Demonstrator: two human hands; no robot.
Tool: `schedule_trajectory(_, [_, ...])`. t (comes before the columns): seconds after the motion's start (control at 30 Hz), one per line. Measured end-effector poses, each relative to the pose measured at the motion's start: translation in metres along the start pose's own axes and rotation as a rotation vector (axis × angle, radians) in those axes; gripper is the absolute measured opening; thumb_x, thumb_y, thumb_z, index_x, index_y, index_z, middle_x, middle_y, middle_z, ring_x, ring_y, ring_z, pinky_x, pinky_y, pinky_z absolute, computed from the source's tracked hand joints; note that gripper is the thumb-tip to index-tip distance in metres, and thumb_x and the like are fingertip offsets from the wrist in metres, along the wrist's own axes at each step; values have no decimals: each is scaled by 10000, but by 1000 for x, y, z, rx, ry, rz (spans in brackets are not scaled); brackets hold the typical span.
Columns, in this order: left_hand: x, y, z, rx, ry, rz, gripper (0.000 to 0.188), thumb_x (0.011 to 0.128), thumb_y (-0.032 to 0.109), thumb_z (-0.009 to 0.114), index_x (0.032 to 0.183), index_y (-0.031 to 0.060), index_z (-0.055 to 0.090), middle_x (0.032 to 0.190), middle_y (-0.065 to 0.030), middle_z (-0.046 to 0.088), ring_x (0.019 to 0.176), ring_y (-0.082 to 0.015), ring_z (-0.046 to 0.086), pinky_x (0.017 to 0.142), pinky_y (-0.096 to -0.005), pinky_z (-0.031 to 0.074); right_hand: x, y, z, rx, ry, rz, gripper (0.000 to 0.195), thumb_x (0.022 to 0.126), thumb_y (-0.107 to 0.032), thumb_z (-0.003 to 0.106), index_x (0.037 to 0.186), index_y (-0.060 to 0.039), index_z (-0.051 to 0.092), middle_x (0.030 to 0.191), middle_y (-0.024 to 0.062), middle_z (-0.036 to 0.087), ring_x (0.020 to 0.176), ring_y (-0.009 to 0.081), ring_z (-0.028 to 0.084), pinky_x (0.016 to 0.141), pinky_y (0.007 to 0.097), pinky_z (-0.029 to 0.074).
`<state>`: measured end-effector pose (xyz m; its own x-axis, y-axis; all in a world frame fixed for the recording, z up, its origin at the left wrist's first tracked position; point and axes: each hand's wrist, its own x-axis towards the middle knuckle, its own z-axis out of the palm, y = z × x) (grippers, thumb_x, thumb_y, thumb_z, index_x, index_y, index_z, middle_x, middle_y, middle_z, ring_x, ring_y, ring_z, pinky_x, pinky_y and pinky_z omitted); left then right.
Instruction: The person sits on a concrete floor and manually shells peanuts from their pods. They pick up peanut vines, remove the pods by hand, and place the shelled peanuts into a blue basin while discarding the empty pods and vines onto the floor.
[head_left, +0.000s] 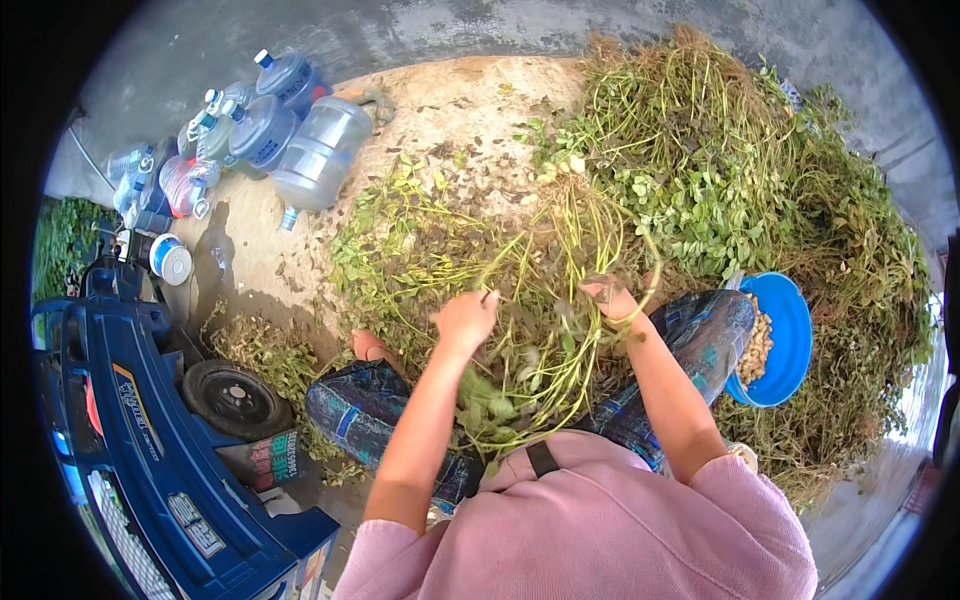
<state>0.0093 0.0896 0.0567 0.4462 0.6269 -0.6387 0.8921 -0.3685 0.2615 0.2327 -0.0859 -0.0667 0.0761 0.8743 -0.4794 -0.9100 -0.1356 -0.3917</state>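
Between my knees lies a heap of pulled peanut plants (420, 259), leaves and long stems tangled together. My left hand (465, 321) is curled in a fist at its middle, with a green peanut stem (501, 257) rising from beside the thumb. My right hand (609, 295) grips a bunch of peanut plants (585, 232); its roots and pale pods (561, 169) point away from me, and one stem loops round by the wrist. Some leaves below the hands are blurred. By my right knee stands a blue bucket (795, 341) with peanuts (756, 339) inside.
A tall pile of peanut plants (697, 150) leans along the wall at the right. Large plastic water bottles (326, 150) stand and lie at the upper left. A blue vehicle (142, 420) with a black wheel (236, 399) is at the left, near a white-and-blue tub (171, 259).
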Motion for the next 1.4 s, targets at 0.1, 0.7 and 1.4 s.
schedule_trajectory(0.1, [13,-23,-3,222,391,149,289,915,313,455,931,93,642,891,-106,658,802,-307,636,760,-423,500,-16,-23,102,-1126,303,-161,193,891,-168,556,962,4,608,921,148,658,845,218,622,734,341,491])
schedule_trajectory(0.7, [71,20,-46,-1244,202,177,310,762,133,598,1041,0,581,913,-98,614,845,-172,574,744,-302,444,-69,-33,179,-1389,-56,57,406,853,-292,598,1173,-45,568,1090,131,628,1027,198,565,935,329,408])
schedule_trajectory(1.4, [76,-30,-30,-1755,-244,102,31,854,159,530,829,140,526,767,-14,598,809,-177,586,713,-315,419,-73,-39,175,-1951,145,185,714,806,-600,491,1241,-34,501,1182,229,570,1154,383,498,1031,469,284])
